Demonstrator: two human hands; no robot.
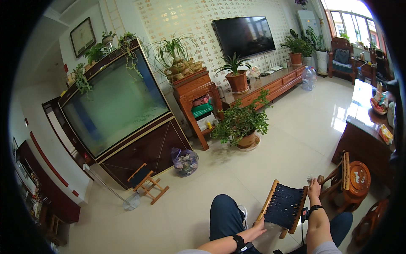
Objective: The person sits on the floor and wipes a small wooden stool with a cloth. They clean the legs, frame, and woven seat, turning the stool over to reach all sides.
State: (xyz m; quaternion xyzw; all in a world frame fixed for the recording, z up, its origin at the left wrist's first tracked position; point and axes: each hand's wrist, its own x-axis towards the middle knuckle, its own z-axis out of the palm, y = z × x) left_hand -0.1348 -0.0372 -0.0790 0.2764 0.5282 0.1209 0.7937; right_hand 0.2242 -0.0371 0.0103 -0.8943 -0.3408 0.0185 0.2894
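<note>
A small wooden folding stool with a dark woven cord seat (284,204) is between the person's knees, tilted. My left hand (259,226) grips the near end of its left wooden rail. My right hand (314,188) is raised just beyond the upper end of the right rail, its fingers closed around a small pale, frayed bundle that is too small to identify. Each wrist wears a black strap, and a small black device with a cable hangs beside the right forearm.
A second folding stool (148,183) and a long-handled net (131,202) are near the fish tank (117,101). A filled plastic bag (185,162) and a potted plant (246,139) sit on the tiled floor. Round wooden stools (359,176) stand at right, beside a dark wooden table (361,139).
</note>
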